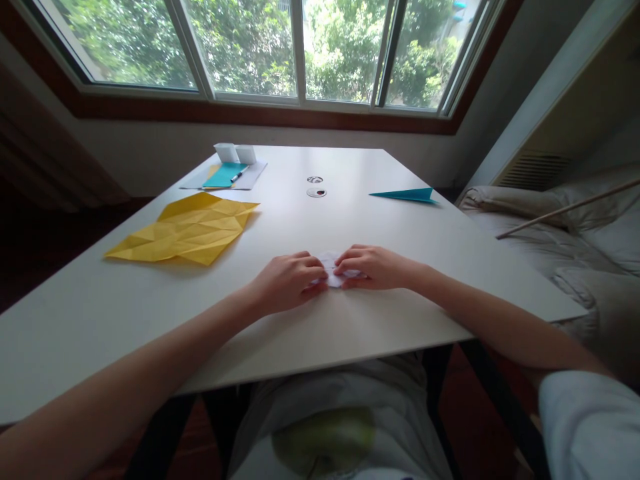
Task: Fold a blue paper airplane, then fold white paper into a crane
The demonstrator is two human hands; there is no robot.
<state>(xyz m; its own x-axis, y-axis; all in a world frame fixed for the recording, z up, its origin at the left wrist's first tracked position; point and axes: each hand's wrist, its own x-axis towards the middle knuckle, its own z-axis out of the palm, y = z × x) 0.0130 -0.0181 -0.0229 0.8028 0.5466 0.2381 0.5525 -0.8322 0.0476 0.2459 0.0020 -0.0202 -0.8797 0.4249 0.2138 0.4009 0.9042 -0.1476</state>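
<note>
Most of the small white folded paper [334,269] is hidden under the fingers of both hands, so its shape and folds are hard to make out; only a pale sliver shows between them. The left hand [286,282] and the right hand [373,267] lie curled, fingertips pressing down on the paper from either side, pinning it to the white desk [350,220] close to its near edge. Beyond the desk a wide window [295,50] looks onto green trees. Well ahead and left of the left hand lies a creased yellow paper sheet [187,229]; farther off that way a teal sheet [223,175] with a pen [239,175] and two small white paper boxes [235,153]. Ahead and right of the right hand rests a teal paper plane [407,195]. To the right, bedding [565,233] lies beside the desk.
</note>
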